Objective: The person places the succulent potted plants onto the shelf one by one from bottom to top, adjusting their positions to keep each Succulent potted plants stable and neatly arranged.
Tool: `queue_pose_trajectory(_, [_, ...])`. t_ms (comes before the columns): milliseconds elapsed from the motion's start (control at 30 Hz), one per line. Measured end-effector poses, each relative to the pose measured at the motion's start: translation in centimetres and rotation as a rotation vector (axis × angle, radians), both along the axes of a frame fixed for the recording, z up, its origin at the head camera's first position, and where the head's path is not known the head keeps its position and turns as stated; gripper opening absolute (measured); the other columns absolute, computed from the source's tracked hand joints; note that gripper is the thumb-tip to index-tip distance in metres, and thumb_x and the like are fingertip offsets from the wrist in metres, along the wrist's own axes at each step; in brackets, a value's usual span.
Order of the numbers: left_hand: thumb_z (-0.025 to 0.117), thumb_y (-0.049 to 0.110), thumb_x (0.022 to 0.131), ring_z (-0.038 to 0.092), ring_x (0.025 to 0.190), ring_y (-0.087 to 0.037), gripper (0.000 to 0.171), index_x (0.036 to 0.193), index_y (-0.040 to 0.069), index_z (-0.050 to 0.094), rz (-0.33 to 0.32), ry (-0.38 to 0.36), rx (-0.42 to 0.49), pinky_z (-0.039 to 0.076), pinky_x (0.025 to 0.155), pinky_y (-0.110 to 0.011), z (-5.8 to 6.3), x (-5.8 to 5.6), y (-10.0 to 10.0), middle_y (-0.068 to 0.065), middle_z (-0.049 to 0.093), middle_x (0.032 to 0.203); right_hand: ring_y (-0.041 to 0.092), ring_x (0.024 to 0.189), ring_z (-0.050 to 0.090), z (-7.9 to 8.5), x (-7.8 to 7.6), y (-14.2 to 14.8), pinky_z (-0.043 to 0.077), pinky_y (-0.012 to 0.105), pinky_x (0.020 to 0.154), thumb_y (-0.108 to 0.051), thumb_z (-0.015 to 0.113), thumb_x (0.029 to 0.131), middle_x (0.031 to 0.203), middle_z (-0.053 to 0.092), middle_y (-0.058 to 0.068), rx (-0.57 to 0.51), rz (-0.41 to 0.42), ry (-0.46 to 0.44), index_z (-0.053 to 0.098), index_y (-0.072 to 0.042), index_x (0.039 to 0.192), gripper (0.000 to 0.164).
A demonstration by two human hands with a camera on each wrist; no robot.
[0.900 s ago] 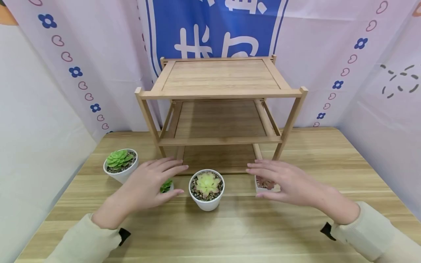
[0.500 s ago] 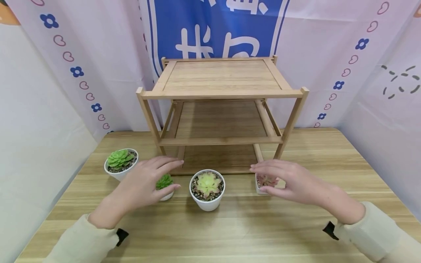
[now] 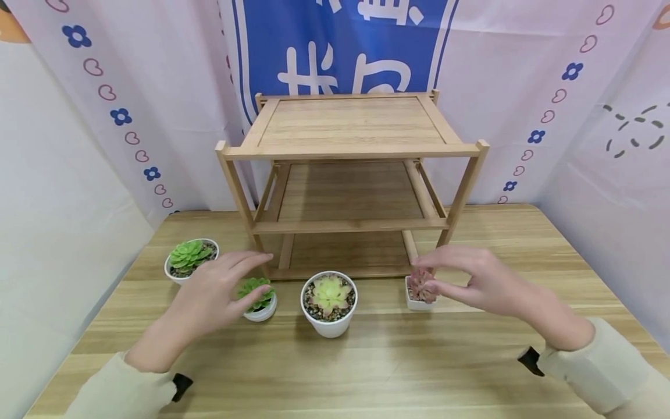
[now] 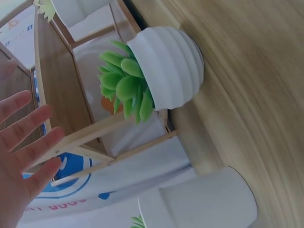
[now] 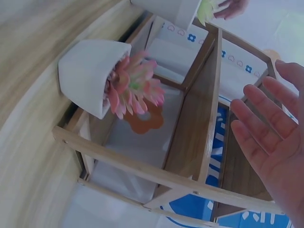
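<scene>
Head view: over the table [image 3: 340, 378], the left hand [image 3: 209, 297] and right hand [image 3: 487, 282] have released fingers, grasping nothing. They hover near the small green pot [image 4: 159, 71] and pink pot [image 5: 92, 76], with the yellow pot [image 3: 330, 302] between. For steadiness, each pot seems best gripped low by its sides. Behind stands the rack [image 3: 356, 224].

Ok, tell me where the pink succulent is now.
In the head view, the pink succulent is right of the yellow-green succulent, in front of the right end of the wooden rack, by the right hand.
</scene>
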State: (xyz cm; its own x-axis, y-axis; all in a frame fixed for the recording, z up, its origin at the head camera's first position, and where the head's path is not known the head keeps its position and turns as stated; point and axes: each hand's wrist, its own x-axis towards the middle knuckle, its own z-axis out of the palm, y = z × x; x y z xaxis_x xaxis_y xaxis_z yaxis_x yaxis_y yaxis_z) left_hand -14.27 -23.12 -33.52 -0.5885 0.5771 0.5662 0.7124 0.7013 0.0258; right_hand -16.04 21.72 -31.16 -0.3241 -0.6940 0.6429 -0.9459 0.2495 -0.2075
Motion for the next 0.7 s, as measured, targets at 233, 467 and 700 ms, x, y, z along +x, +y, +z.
queue_pose_trajectory(233, [0.073, 0.03, 0.092, 0.067, 0.109, -0.037, 0.049, 0.134, 0.007, 0.064, 0.044, -0.047, 0.053, 0.054, 0.093, -0.058, -0.1, 0.0, -1.2, -0.015, 0.07, 0.124, 0.016, 0.105, 0.071, 0.6, -0.3, 0.8, 0.05, 0.019, 0.097, -0.035, 0.059, 0.105, 0.11, 0.075, 0.01, -0.054, 0.007, -0.011, 0.074, -0.002, 0.113, 0.037])
queue_pose_trajectory(467, [0.077, 0.023, 0.09, 0.065, 0.113, -0.038, 0.049, 0.133, 0.006, 0.064, 0.08, -0.091, 0.102, 0.051, 0.096, -0.057, -0.2, 0.0, -2.4, -0.015, 0.069, 0.126, 0.006, 0.113, 0.066, 1.3, -1.0, 1.8, 0.05, 0.018, 0.098, -0.031, 0.063, 0.103, 0.115, 0.075, 0.007, -0.151, 0.041, -0.048, 0.074, -0.001, 0.116, 0.034])
queue_pose_trajectory(700, [0.072, 0.032, 0.096, 0.062, 0.118, -0.04, 0.046, 0.134, 0.008, 0.064, 0.139, -0.149, 0.124, 0.047, 0.1, -0.061, -0.2, 0.2, -3.2, -0.015, 0.068, 0.129, 0.006, 0.112, 0.067, 2.1, -1.4, 3.0, 0.049, 0.017, 0.097, -0.032, 0.068, 0.1, 0.116, 0.075, 0.003, -0.235, 0.016, -0.054, 0.075, -0.001, 0.115, 0.036])
